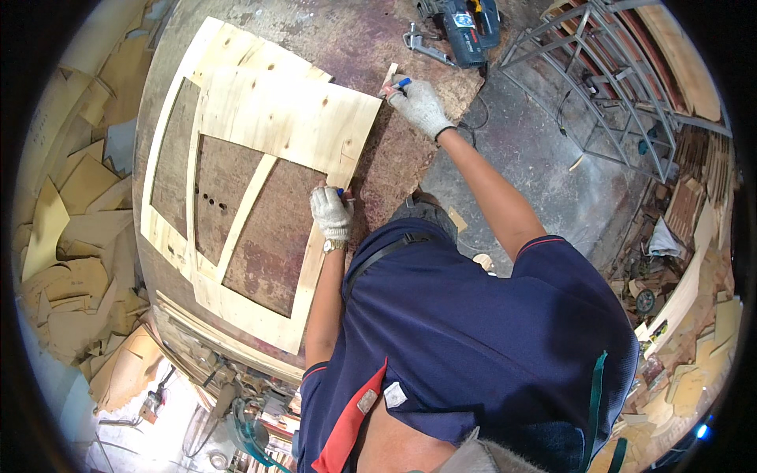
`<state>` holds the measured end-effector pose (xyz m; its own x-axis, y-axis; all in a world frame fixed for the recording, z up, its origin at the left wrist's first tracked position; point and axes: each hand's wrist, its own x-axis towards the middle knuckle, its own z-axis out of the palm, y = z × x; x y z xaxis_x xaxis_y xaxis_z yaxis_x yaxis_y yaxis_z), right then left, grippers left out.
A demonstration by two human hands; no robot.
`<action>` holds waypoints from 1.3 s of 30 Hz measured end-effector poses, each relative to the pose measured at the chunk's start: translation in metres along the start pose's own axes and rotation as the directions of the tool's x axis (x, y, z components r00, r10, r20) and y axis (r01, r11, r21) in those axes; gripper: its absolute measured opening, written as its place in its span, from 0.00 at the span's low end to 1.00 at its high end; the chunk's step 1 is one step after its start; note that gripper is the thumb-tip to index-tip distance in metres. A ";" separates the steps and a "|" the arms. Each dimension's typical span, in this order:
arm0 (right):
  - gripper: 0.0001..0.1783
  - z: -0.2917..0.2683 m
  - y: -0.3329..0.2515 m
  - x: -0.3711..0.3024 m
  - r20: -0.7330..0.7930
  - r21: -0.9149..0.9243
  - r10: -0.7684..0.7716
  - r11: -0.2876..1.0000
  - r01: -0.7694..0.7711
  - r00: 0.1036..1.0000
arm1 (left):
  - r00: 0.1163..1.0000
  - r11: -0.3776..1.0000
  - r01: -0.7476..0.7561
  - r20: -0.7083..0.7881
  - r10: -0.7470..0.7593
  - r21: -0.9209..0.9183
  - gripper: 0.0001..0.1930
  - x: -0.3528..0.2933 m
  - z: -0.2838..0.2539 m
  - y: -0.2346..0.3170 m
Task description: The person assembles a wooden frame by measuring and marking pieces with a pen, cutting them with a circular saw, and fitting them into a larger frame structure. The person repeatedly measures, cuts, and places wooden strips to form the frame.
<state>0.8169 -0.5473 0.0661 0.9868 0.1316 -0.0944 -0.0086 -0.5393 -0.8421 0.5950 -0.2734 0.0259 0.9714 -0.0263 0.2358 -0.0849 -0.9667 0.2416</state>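
Note:
My left hand [331, 213], in a white knit glove, is closed at the right edge of a pale plywood frame [246, 246]. A small blue piece [341, 192] shows by its fingers; its kind cannot be made out. The frame has large cut-out openings, and a plywood panel [284, 110] lies across its far part. My right hand [422, 109], also gloved, is closed around a blue pen [400, 83] beyond the panel's right corner. A short, light wood strip [391, 72] sticks out by its fingertips.
The frame lies on a worn brown worktable [394, 150]. A blow gun [426, 47] and a blue power tool [465, 35] sit at its far edge. A metal rack [607, 94] stands at far right. Plywood offcuts [75, 260] pile up at left; more scraps lie at right.

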 end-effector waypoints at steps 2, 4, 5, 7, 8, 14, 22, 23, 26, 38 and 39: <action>0.21 -0.004 -0.004 0.000 0.030 -0.108 0.020 0.994 -0.017 0.999 | 1.000 1.000 0.008 0.009 -0.008 -0.002 0.17 0.000 0.001 0.000; 0.21 -0.009 -0.006 0.001 0.060 -0.272 0.042 0.962 -0.025 0.997 | 1.000 1.000 0.009 0.007 -0.009 0.001 0.17 0.000 0.000 0.000; 0.21 -0.010 -0.008 0.002 0.059 -0.246 0.041 0.969 -0.025 0.997 | 1.000 1.000 0.008 0.000 -0.008 0.005 0.17 0.000 0.001 0.000; 0.20 -0.010 -0.011 0.002 0.046 -0.200 0.043 0.979 -0.033 0.998 | 1.000 1.000 0.005 -0.002 -0.005 0.005 0.17 0.001 0.000 0.001; 0.20 -0.010 -0.013 0.001 0.041 -0.202 0.024 0.979 -0.015 0.999 | 1.000 1.000 0.005 0.003 -0.005 0.002 0.17 0.001 -0.001 0.001; 0.20 -0.013 -0.016 -0.004 0.073 -0.183 0.005 0.983 0.008 0.997 | 0.998 0.999 0.040 0.041 -0.039 -0.013 0.17 0.001 -0.004 0.003; 0.21 -0.009 -0.012 -0.007 0.029 -0.134 0.009 0.991 -0.005 1.000 | 1.000 1.000 0.026 0.011 -0.026 -0.012 0.19 0.002 -0.005 0.005; 0.20 -0.007 -0.012 -0.006 0.044 -0.138 0.023 0.990 -0.017 0.999 | 0.999 0.999 0.033 0.017 -0.032 -0.011 0.19 0.002 -0.005 0.005; 0.20 -0.008 -0.015 -0.005 0.063 -0.203 0.046 0.979 -0.032 0.997 | 0.997 0.998 0.057 0.044 -0.056 -0.021 0.19 0.000 -0.005 0.004; 0.14 -0.003 -0.063 -0.078 0.169 0.285 -0.023 0.958 -0.026 0.985 | 0.954 0.963 0.268 -0.138 -0.267 -0.015 0.10 0.014 -0.041 0.025; 0.13 0.005 -0.070 -0.087 0.240 0.432 -0.007 0.896 -0.100 0.971 | 0.927 0.948 0.320 -0.209 -0.312 0.005 0.09 0.012 -0.048 0.029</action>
<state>0.7305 -0.5167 0.1307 0.9190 0.3316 -0.2131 -0.1764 -0.1376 -0.9747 0.5938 -0.2896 0.0812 0.8806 0.3300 0.3400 0.2311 -0.9255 0.3000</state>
